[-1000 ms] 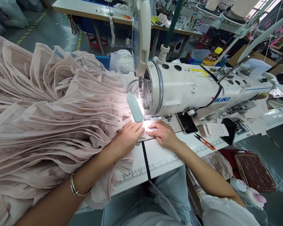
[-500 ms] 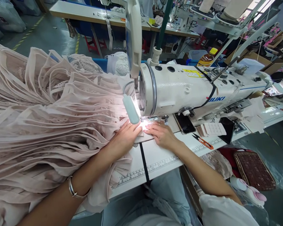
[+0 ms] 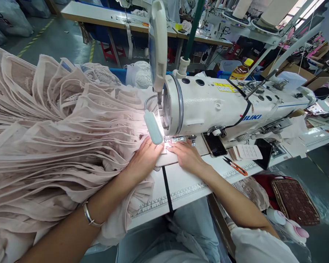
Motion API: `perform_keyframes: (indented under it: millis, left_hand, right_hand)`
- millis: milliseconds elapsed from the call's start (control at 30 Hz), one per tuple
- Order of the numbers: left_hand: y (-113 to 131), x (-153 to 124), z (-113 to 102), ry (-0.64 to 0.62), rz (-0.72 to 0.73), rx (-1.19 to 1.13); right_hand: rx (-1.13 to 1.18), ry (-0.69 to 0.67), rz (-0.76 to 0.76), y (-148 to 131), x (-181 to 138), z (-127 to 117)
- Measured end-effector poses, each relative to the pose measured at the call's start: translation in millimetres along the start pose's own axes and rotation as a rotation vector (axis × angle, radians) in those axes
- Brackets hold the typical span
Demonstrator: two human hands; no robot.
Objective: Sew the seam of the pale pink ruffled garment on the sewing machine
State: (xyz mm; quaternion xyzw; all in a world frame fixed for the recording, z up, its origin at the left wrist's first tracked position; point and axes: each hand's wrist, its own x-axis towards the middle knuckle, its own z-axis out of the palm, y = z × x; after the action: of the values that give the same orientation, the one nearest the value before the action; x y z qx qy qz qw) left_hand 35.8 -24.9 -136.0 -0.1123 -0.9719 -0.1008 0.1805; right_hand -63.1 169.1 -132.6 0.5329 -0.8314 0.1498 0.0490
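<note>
A small piece of pale pink fabric lies in bright light at the needle area of the white sewing machine. My left hand presses its closed fingertips on the fabric's left side, partly behind the pale green lamp. From the right, my right hand has its fingers together on the same fabric, close to the presser foot. The needle itself is hidden by the machine head and lamp. A large heap of pale pink garments spreads on the left, touching my left forearm.
Right of my right hand lie a phone, orange thread snips, a stack of labels and a dark flat device. A ruler strip runs along the table's front edge. A bottle stands behind the machine.
Both hands have slid slightly away from me toward the presser foot, and the fabric between them has moved further under it. The view has shifted a little.
</note>
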Motion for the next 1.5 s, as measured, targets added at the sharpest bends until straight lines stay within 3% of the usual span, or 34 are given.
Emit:
perform_keyframes:
  millis: [467,633,833,967,1167,1500]
  left_hand:
    - [6,-2,-9,0.109,0.091,0.176]
    - [11,2,-16,-0.045,0.057,0.140]
    - [24,6,-32,-0.310,-0.213,0.181]
    - [23,17,-36,-0.420,-0.235,0.222]
    - [16,38,-36,-0.418,-0.381,0.135]
    - [19,40,-37,-0.462,-0.424,0.142]
  right_hand:
    - [-0.091,-0.100,-0.005,-2,3,4]
    - [-0.083,-0.208,0.113,-9,8,-5]
    - [-0.040,-0.296,0.246,-14,16,-11]
    - [-0.054,-0.325,0.357,-10,20,-10]
    - [-0.045,-0.274,0.238,-4,18,-12]
    - [-0.148,-0.291,0.276,-14,12,-14]
